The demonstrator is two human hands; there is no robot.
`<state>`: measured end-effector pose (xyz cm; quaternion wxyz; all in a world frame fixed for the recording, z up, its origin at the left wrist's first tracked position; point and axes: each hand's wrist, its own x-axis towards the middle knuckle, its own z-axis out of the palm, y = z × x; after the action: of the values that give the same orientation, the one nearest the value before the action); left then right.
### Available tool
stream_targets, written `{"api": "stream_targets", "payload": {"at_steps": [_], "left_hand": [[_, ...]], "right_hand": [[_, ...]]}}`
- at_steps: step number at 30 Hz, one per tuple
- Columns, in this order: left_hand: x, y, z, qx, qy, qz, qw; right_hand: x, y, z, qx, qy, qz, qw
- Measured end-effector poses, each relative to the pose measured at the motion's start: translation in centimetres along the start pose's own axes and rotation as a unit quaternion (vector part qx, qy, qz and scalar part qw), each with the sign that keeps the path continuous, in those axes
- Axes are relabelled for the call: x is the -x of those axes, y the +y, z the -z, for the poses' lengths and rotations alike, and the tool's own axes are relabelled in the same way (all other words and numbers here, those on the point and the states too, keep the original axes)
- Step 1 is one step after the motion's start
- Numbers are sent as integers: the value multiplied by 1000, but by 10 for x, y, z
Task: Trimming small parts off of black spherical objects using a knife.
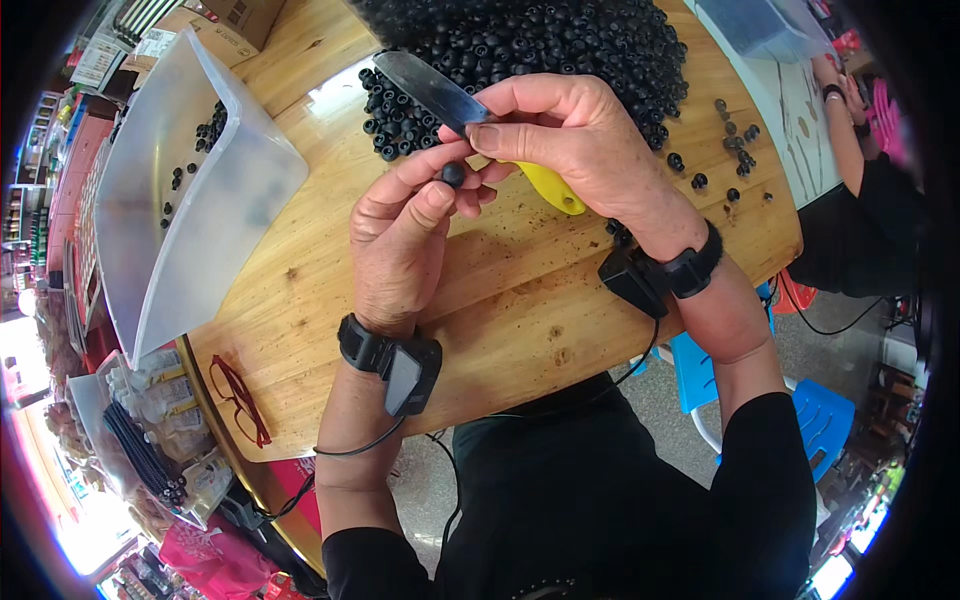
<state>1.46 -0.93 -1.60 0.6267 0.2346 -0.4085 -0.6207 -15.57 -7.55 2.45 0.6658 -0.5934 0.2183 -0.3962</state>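
Between the thumb and fingers of my left hand (pixel 405 225) is a small round black part (pixel 453 175), pinched over the wooden table. My right hand (pixel 570 140) grips a knife by its yellow handle (pixel 548 187), thumb pressed near the base of the blade. The knife's metal blade (pixel 425 88) points up and left, past the held part and above the pile. Both hands are close together, their fingers nearly meeting. Just beyond them lies a big heap of similar black parts (pixel 560 50), some showing round hollow openings.
A translucent plastic bin (pixel 220 210) holding a few black parts stands at the left. Red-framed glasses (pixel 238 400) lie near the table's (pixel 480 350) left front corner. Loose parts (pixel 733 194) are scattered at right. Another person's arm (pixel 848 140) is at the far right, near a blue stool (pixel 822 420).
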Motion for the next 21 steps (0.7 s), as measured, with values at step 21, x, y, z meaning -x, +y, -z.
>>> {"api": "stream_targets", "payload": {"at_steps": [21], "left_hand": [[2, 18, 0, -164, 121, -72, 976]], "right_hand": [[-6, -10, 8, -88, 129, -7, 988]]}}
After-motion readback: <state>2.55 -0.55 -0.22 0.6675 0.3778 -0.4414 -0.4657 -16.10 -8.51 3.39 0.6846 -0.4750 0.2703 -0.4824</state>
